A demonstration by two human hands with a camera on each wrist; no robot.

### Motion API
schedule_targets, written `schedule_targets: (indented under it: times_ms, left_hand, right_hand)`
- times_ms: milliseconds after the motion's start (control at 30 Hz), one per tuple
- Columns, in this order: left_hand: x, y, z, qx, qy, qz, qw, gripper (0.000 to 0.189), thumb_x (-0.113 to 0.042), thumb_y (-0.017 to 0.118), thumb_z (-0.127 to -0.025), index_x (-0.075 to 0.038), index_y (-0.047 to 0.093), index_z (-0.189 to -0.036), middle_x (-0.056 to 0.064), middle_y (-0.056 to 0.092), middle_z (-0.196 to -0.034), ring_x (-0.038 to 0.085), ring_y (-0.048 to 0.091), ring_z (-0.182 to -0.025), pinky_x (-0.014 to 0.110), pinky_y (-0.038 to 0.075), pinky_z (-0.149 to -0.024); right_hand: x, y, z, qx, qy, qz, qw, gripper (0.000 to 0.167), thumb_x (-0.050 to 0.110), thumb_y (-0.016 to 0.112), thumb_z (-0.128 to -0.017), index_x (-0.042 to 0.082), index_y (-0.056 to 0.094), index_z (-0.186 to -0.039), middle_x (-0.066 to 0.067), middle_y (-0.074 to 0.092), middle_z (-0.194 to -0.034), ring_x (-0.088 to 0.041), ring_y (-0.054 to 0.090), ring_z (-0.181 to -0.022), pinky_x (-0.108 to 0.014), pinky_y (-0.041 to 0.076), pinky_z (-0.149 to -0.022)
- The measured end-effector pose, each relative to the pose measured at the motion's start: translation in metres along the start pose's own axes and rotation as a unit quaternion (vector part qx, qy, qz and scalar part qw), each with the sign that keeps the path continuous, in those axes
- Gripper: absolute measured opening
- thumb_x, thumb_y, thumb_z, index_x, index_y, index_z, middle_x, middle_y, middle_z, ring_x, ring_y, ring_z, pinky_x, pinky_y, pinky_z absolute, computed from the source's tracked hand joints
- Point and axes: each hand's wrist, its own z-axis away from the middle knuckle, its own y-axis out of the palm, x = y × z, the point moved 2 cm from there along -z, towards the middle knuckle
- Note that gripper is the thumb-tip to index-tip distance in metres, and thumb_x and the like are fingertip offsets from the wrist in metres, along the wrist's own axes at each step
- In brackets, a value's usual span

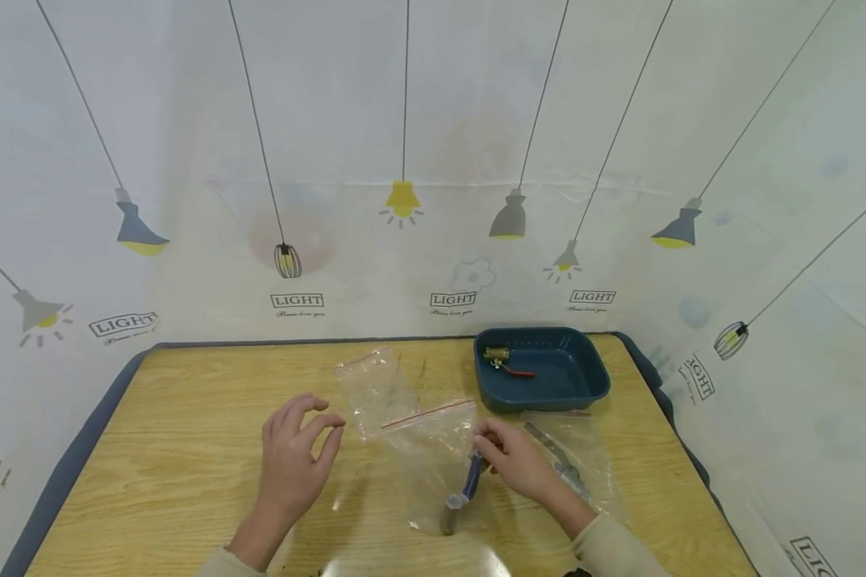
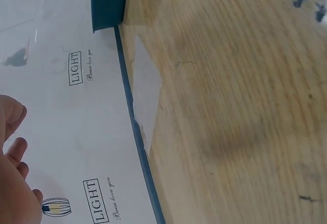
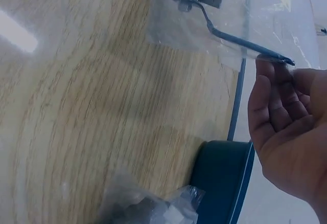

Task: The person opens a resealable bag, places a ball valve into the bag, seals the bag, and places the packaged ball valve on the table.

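Tray (image 1: 564, 375) just beyond zip bag (image 1: 427, 458)

The head view looks from above the near side of the table (image 1: 188, 425), forward and down, far enough back to take in the left hand (image 1: 293, 458) and right hand (image 1: 521, 461) with the lamp-printed wall (image 1: 339, 104) beyond. The left wrist view sits low and close over the table, lying on its side with the wall toward its left; the right wrist view, also sideways, has the wall at its right and looks closely at the clear bag (image 1: 427, 455). Head and right wrist share that bag; all three catch the tray (image 1: 559, 381)
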Motion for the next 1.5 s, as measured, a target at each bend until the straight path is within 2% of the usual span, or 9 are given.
schedule_targets:
  times_ms: [100,433,600,700,800,1000,1100,1233,1500]
  left_hand:
    - [0.001,-0.001,0.003,0.003,-0.005,-0.004,1.0,0.007,-0.009,0.075,-0.078,-0.012,0.072,-0.084,0.01,0.063,-0.109,0.036,0.052,-0.117,0.058,0.034,-0.096]
    - [0.007,-0.002,0.014,0.023,-0.02,-0.012,0.9994,0.011,-0.007,0.077,-0.077,-0.014,0.073,-0.085,0.01,0.063,-0.11,0.036,0.051,-0.118,0.058,0.033,-0.097]
    - [0.008,0.0,0.018,0.027,-0.022,-0.004,0.9994,0.004,-0.011,0.073,-0.081,-0.012,0.073,-0.085,0.009,0.063,-0.11,0.036,0.051,-0.118,0.057,0.033,-0.097]
    - [0.009,0.002,0.021,0.033,-0.024,-0.005,0.9992,0.004,-0.015,0.071,-0.085,-0.012,0.073,-0.084,0.008,0.063,-0.11,0.036,0.051,-0.118,0.058,0.033,-0.096]
    - [0.009,0.003,0.024,0.035,-0.027,-0.006,0.999,0.004,-0.016,0.071,-0.086,-0.014,0.073,-0.084,0.007,0.063,-0.111,0.035,0.051,-0.118,0.058,0.033,-0.096]
    - [0.008,0.005,0.026,0.045,-0.031,-0.012,0.9984,0.001,-0.014,0.073,-0.083,-0.014,0.073,-0.084,0.007,0.062,-0.111,0.035,0.05,-0.119,0.058,0.033,-0.096]
    - [0.008,0.005,0.027,0.046,-0.032,-0.013,0.9984,0.005,-0.012,0.074,-0.081,-0.015,0.073,-0.084,0.008,0.062,-0.111,0.035,0.051,-0.119,0.058,0.033,-0.097]
    - [0.008,0.005,0.028,0.043,-0.03,-0.01,0.9986,0.003,-0.013,0.072,-0.083,-0.016,0.073,-0.084,0.008,0.063,-0.11,0.035,0.051,-0.119,0.058,0.033,-0.097]
    - [0.009,0.006,0.029,0.043,-0.027,-0.011,0.9987,0.003,-0.014,0.07,-0.086,-0.016,0.072,-0.084,0.009,0.063,-0.11,0.035,0.051,-0.119,0.058,0.033,-0.097]
  right_hand:
    - [-0.006,-0.005,0.001,-0.001,0.015,-0.008,0.9999,0.017,0.021,0.052,-0.1,0.006,0.059,-0.1,-0.007,0.065,-0.083,-0.017,0.061,-0.068,-0.036,0.055,-0.059]
    - [-0.017,-0.016,-0.003,-0.027,0.074,-0.011,0.9968,0.016,0.012,0.052,-0.099,-0.002,0.059,-0.102,-0.012,0.065,-0.074,-0.019,0.064,-0.062,-0.025,0.046,-0.051]
    - [-0.023,-0.014,-0.007,-0.049,0.101,0.004,0.9937,0.015,0.011,0.053,-0.098,-0.001,0.061,-0.101,-0.011,0.062,-0.068,-0.02,0.063,-0.062,-0.025,0.044,-0.051]
    - [-0.03,-0.013,-0.01,-0.066,0.117,0.031,0.9904,0.014,0.014,0.054,-0.098,0.002,0.062,-0.096,-0.007,0.061,-0.07,-0.016,0.06,-0.061,-0.026,0.043,-0.052]
    - [-0.036,-0.011,-0.012,-0.079,0.122,0.089,0.9854,0.014,0.017,0.055,-0.097,0.008,0.062,-0.089,-0.002,0.059,-0.068,-0.012,0.056,-0.058,-0.026,0.042,-0.053]
    - [-0.04,-0.009,-0.015,-0.097,0.105,0.219,0.9652,0.017,0.018,0.06,-0.092,0.014,0.059,-0.075,0.003,0.052,-0.064,-0.012,0.046,-0.058,-0.028,0.037,-0.056]
    - [-0.041,-0.008,-0.017,-0.097,0.107,0.238,0.9603,0.022,0.018,0.061,-0.09,0.014,0.055,-0.069,0.003,0.048,-0.062,-0.013,0.043,-0.057,-0.028,0.033,-0.054]
    - [-0.046,-0.007,-0.021,-0.096,0.119,0.253,0.9554,0.025,0.019,0.063,-0.088,0.015,0.054,-0.065,0.004,0.047,-0.06,-0.013,0.041,-0.055,-0.028,0.031,-0.052]
    - [-0.045,-0.009,-0.026,-0.109,0.123,0.306,0.9376,0.009,0.019,0.065,-0.086,0.017,0.069,-0.077,0.002,0.064,-0.072,-0.014,0.054,-0.063,-0.034,0.044,-0.055]
